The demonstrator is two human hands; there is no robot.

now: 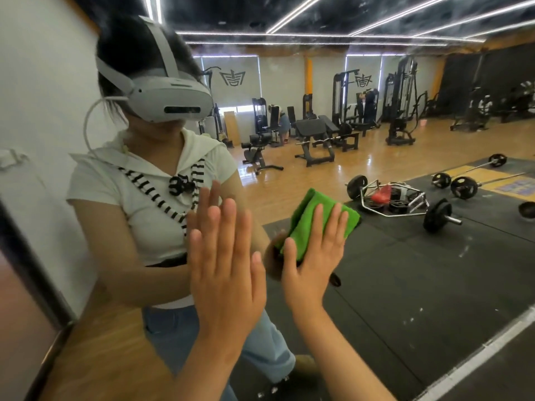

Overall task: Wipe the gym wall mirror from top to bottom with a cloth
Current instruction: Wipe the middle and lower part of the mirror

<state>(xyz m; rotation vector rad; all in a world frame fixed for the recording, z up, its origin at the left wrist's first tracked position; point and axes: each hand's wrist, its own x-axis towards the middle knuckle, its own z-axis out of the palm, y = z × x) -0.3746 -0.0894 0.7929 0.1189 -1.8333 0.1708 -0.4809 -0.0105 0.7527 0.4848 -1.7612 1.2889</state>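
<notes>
Left hand (225, 267): flat against the mirror (405, 270), holding nothing.
Left fingers (228, 224): straight and close together, tips meeting their reflection on the glass.
Right hand (312, 256): presses the green cloth (307, 212) against the mirror.
Right fingers (318, 227): straight, slightly spread, lying over the folded cloth; thumb at its lower edge.
Cloth: on the glass at chest height, just right of the left hand.
Reflection: barbells (437, 215) on dark floor mats.
</notes>
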